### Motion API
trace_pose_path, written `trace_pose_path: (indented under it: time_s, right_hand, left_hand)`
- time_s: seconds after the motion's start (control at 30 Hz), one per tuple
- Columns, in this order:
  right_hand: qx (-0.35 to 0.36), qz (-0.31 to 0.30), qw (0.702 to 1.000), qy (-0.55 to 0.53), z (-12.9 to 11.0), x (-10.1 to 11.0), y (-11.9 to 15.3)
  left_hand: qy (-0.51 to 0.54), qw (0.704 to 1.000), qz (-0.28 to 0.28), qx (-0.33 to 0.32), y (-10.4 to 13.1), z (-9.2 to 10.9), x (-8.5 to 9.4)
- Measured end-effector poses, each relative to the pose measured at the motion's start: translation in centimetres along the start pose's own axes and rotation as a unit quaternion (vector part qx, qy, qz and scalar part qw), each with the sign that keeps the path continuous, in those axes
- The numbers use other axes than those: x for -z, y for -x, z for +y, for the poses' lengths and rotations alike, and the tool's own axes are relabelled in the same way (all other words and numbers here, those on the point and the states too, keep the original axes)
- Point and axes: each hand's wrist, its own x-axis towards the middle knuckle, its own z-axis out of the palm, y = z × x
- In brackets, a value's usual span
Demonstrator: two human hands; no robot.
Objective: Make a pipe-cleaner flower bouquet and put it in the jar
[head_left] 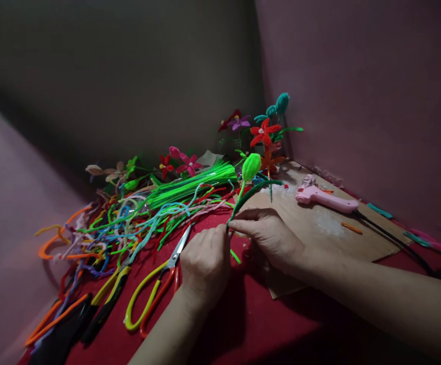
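Over the red cloth of the table (pixel 254 319), just beside the left edge of the brown board (pixel 304 243), I watch both hands meet at one point. The left hand (pixel 207 256) is curled closed around the lower end of a green stem (pixel 240 194), though its fingertips are hidden from me. The right hand (pixel 271 233) pinches a dark green strip (pixel 257 188) between thumb and forefinger where it meets that stem; its other fingers I cannot make out well.

To do this join well, I would let the left hand be the fixed clamp and the right make small, snug moves close to it, so that nothing slides or loosens. I would press only at the base and spare the fuzzy pile above.

Up from the grip, the stem leans slightly right and carries a bright lime bud (pixel 251 167), plump, rounded and ridged like folded petals. The dark strip arches away toward the board's far corner, its tip free.

Toward the table's left side, scissors (pixel 173 257) lie open just beside the left hand, with pliers (pixel 106 306) beyond; a pink glue gun (pixel 329 199) lies near the board's right edge.
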Motion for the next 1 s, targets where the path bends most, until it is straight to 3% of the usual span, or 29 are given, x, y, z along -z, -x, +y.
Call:
trace_pose_path:
  time_s: [0.13,0.23,0.33,0.4,0.5,0.63,0.7,0.77,0.83,0.9,0.93,1.0]
  right_hand:
    - [0.013,-0.008,0.999,0.038,-0.4,-0.1,0.3]
    - [0.062,-0.039,0.994,0.078,-0.5,0.1,0.3]
    - [0.068,-0.049,0.993,0.084,-0.3,0.3,0.1]
    - [0.044,-0.056,0.997,0.032,-0.1,0.3,-0.1]
    - [0.015,-0.072,0.996,-0.048,0.1,0.4,-0.4]
    - [0.022,-0.111,0.991,-0.07,0.0,0.7,-0.6]
    - [0.028,-0.131,0.989,-0.06,-0.1,0.9,-0.7]
    - [0.046,-0.137,0.989,-0.039,-0.1,1.0,-0.7]
    - [0.07,-0.123,0.99,-0.024,0.1,1.0,-0.7]
    - [0.09,-0.101,0.991,-0.013,0.3,1.0,-0.8]
    - [0.095,-0.091,0.991,-0.008,0.5,1.0,-0.8]
    - [0.098,-0.076,0.992,0.005,0.7,1.0,-0.8]
  left_hand:
    - [0.065,0.996,-0.014,0.062,0.0,-0.2,0.1]
    - [0.228,0.959,-0.047,0.164,-0.4,0.0,0.5]
    - [0.412,0.866,-0.099,0.267,-1.0,0.2,1.0]
    - [0.507,0.794,-0.124,0.311,-1.3,0.2,1.1]
    - [0.614,0.693,-0.147,0.347,-1.6,-0.1,1.0]
    - [0.726,0.55,-0.178,0.372,-1.5,-0.5,0.8]
    - [0.754,0.501,-0.202,0.374,-1.4,-0.7,0.8]
    - [0.768,0.471,-0.225,0.371,-1.4,-0.8,0.9]
    - [0.773,0.458,-0.24,0.368,-1.4,-0.9,1.0]
    - [0.756,0.483,-0.246,0.367,-1.6,-0.8,1.2]
    - [0.733,0.52,-0.241,0.366,-1.6,-0.6,1.3]
    - [0.653,0.637,-0.209,0.352,-1.7,-0.3,1.4]
